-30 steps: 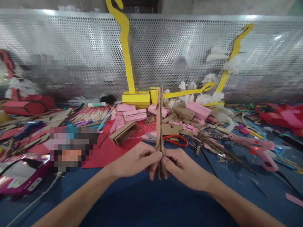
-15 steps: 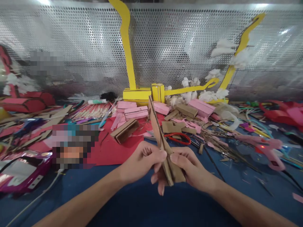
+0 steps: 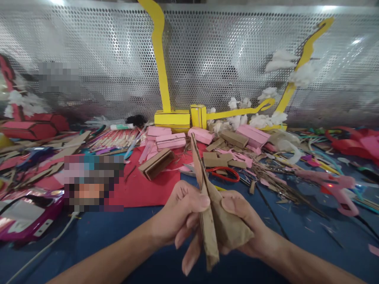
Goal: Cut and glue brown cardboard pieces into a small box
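Note:
Both my hands hold a long strip of brown cardboard (image 3: 207,213) over the blue table, low in the middle of the head view. My left hand (image 3: 180,215) pinches the strip with its thumb from the left. My right hand (image 3: 242,221) grips it from the right, thumb on top. The strip is folded lengthwise; its lower end spreads apart towards me and its narrow upper end points away. Red-handled scissors (image 3: 223,173) lie on the table just beyond my hands.
A red paper sheet (image 3: 148,185) lies ahead on the left with a small cardboard box (image 3: 156,163) on it. Pink boxes (image 3: 170,140), cardboard scraps and yellow cardboard shapes (image 3: 174,117) stand before a perforated metal wall (image 3: 89,59). A pink glue gun (image 3: 334,184) lies at the right.
The cardboard strip has come down and closer to me, tilting from upright to leaning away. Its lower end has spread apart between my hands.

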`<state>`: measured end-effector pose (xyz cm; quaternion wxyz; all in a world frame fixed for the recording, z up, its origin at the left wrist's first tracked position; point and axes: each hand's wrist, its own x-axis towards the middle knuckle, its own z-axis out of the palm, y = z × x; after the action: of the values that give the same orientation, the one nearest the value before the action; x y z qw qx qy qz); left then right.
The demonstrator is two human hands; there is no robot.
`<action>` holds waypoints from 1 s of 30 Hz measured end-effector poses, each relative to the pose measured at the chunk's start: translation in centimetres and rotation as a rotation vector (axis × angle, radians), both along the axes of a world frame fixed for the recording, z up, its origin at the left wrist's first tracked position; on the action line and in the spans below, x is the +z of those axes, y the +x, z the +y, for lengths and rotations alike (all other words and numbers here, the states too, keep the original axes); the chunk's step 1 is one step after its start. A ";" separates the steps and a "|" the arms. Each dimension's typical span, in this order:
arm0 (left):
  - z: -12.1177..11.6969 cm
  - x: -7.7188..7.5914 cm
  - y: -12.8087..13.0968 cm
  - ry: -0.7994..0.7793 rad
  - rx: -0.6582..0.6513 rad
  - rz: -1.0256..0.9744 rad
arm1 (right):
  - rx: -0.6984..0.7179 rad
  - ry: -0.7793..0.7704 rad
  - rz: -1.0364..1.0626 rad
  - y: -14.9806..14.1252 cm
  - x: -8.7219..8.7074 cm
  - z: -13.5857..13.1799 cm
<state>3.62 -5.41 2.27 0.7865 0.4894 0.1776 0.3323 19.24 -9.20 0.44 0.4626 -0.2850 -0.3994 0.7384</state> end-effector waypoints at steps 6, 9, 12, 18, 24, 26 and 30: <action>0.8 -0.3 -1.0 -0.040 -0.121 -0.019 | 0.168 0.020 0.202 0.2 0.1 0.1; 1.9 -0.4 -1.9 -0.008 -0.230 0.047 | 0.183 0.048 0.134 1.2 0.2 0.3; 3.0 -0.4 -2.9 0.073 -0.327 0.163 | 0.208 0.140 -0.134 2.9 0.8 0.8; 4.3 -0.5 -3.4 0.285 -0.189 0.340 | 0.120 0.544 -0.625 4.7 2.1 2.5; 4.5 -1.3 -3.2 0.438 -0.020 0.464 | -0.108 0.588 -0.803 1.7 1.5 1.6; 4.2 -1.2 -3.3 0.476 0.004 0.505 | -0.114 0.561 -0.824 0.9 1.7 1.1; 3.9 -0.4 -3.7 0.502 0.029 0.563 | -0.114 0.562 -0.955 0.1 2.4 0.8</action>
<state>-0.08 -1.51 1.89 0.5575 0.7366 0.3067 0.2292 19.39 -8.41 2.81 0.3277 -0.4749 -0.7301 0.3662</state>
